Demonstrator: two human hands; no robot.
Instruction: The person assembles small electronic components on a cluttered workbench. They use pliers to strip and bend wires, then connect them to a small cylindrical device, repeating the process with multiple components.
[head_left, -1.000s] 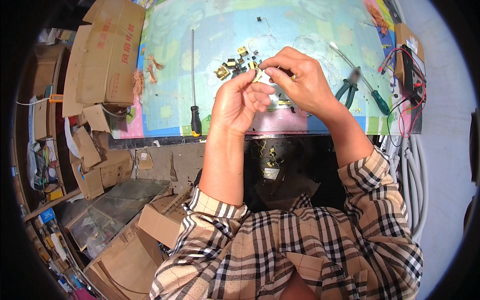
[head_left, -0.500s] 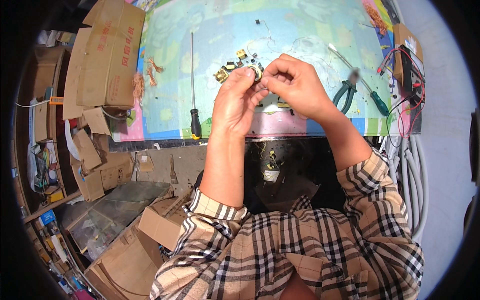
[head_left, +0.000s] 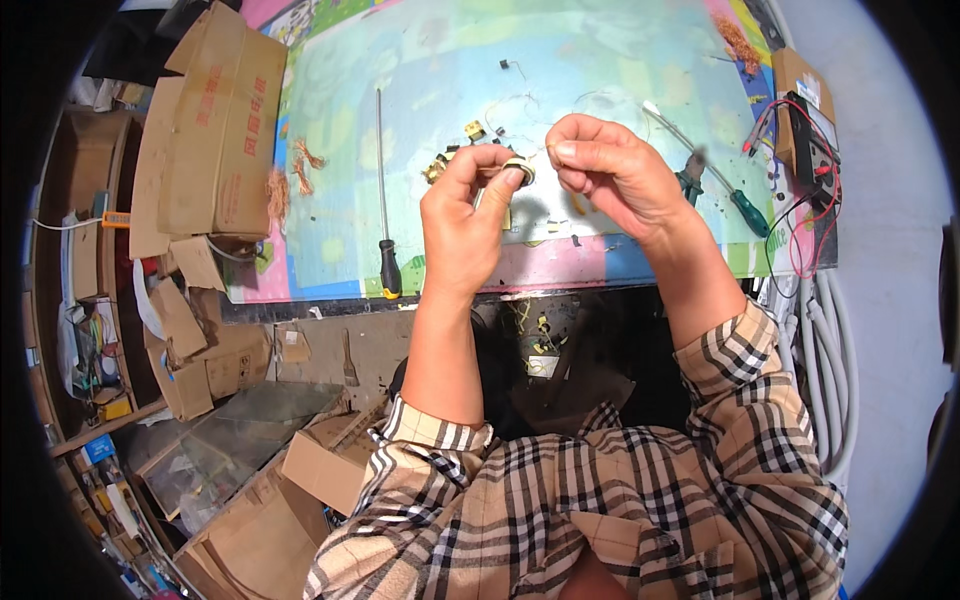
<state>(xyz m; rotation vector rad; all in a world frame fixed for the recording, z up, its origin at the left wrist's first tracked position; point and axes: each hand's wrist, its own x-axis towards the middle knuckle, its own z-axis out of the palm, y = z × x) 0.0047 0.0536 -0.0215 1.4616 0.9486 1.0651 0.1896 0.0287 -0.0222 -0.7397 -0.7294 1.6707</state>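
Two hands hung in my view over a pastel mat (head_left: 335,235) littered with scraps. I saw the left hand (head_left: 462,220) gripping a small dark-and-pale ring (head_left: 520,172) at thumb and fingers, above the mat; the right hand (head_left: 622,180), near it, had thumb and forefinger pinched together, though whether on anything I could not tell. Left of the ring I made out loose parts (head_left: 437,165), a screwdriver (head_left: 389,265), copper strands (head_left: 303,160) and a tall carton (head_left: 225,150). To the right lay pliers (head_left: 690,178) partly hidden by that hand, a green-handled driver (head_left: 750,213) and a black meter (head_left: 822,160) with red and black leads. Below, I noted a brush (head_left: 349,362) on the floor (head_left: 380,340), an open box (head_left: 325,470) beside a glassy pane (head_left: 265,415), and grey pipes (head_left: 832,370) far right.
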